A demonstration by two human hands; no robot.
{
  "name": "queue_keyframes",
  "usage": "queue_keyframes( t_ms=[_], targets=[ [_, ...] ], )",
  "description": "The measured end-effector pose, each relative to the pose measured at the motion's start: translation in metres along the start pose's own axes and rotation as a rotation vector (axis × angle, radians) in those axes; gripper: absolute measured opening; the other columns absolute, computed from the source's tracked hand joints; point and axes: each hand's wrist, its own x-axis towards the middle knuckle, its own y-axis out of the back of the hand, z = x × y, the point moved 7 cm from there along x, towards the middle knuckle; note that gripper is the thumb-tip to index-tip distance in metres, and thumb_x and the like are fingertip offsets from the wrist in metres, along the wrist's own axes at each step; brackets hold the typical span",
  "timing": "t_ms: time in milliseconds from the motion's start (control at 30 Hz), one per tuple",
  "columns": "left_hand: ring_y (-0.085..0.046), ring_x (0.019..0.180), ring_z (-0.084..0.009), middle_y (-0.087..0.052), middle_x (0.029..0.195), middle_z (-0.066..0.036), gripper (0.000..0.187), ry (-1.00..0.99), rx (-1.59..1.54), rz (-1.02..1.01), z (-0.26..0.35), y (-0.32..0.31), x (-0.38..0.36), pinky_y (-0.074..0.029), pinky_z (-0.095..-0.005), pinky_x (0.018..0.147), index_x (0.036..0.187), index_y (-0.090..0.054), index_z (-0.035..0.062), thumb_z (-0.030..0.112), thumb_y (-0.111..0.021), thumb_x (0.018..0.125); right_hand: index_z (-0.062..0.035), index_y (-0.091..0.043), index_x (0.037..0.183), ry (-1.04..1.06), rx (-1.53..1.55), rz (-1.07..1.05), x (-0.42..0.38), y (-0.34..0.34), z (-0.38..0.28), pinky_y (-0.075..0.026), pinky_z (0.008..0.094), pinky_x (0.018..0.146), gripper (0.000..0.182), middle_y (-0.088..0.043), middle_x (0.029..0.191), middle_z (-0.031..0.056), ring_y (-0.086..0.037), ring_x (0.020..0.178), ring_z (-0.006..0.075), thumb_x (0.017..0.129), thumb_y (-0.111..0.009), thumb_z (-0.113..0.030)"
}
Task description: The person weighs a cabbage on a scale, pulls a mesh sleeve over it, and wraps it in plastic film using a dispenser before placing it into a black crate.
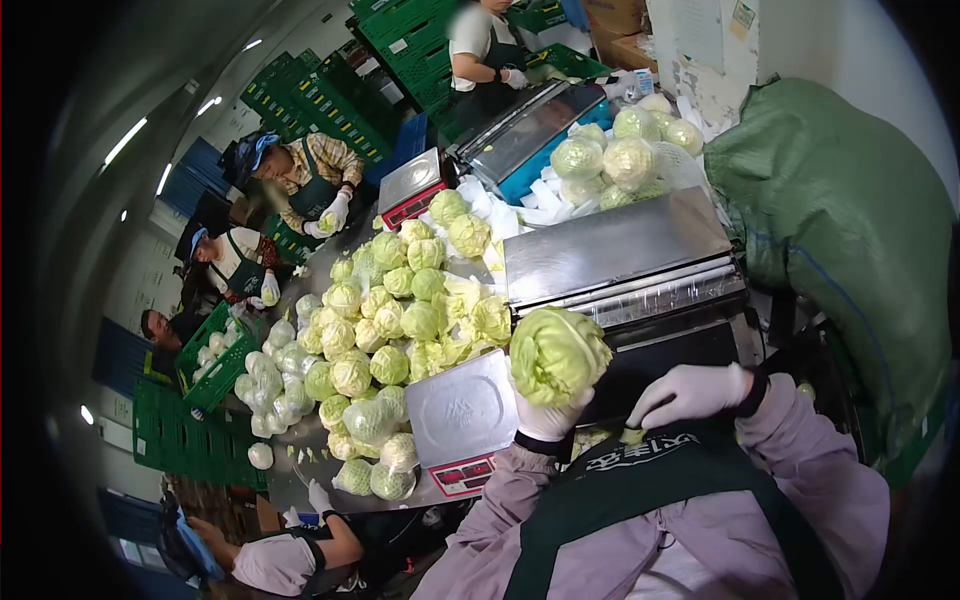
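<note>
at the left edge of the long table (300, 480) co-workers in gloves handle wrapped heads from the heap of cabbages (390, 320) that covers its middle, with a flat scale (462, 412) at the near edge. the person's left hand (548, 420), gloved, has its fingers curled up under a pale green cabbage (558, 352), gripping it raised just in front of the film wrapping machine (625, 262), while the right hand (690, 393) rests nearby with fingers loosely bent, holding nothing. held from below by one hand alone, the round head could probably roll off the palm onto the scale or floor.
</note>
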Motion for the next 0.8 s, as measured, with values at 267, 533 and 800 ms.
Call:
queue_keyframes(
  t_ms=[267,533,800],
  targets=[
    [-0.047,0.122,-0.0347,-0.042,0.137,-0.015,0.068,-0.046,0.084,0.118,0.023,-0.035,0.003,-0.052,-0.053,0.087,0.14,-0.033,0.0137,0.054,-0.051,0.088,-0.0012,-0.047,0.127,-0.018,0.262,0.725,0.019,0.032,-0.009,-0.048,0.0284,0.08,0.043,-0.059,0.112,0.0087,-0.058,0.096,0.0137,0.091,-0.06,-0.02],
    [-0.046,0.119,-0.0224,-0.04,0.134,-0.012,0.064,-0.405,0.926,-0.032,0.027,-0.101,-0.013,-0.042,-0.0383,0.098,0.14,-0.027,0.0068,0.001,-0.056,0.084,-0.0096,-0.023,0.144,0.133,1.096,0.676,0.016,0.042,0.022,-0.049,0.041,0.093,0.066,-0.043,0.136,0.009,-0.05,0.12,0.0237,0.092,-0.059,-0.026],
    [-0.046,0.117,-0.0209,-0.039,0.13,-0.01,0.064,-0.369,0.999,-0.059,0.01,-0.116,-0.013,-0.044,-0.0371,0.096,0.136,-0.035,0.0044,-0.002,-0.063,0.08,-0.0056,-0.031,0.142,0.261,1.309,0.614,0.009,0.049,0.027,-0.028,0.0446,0.111,0.063,-0.04,0.143,0.0118,-0.038,0.132,0.0254,0.092,-0.055,-0.037]
  ],
)
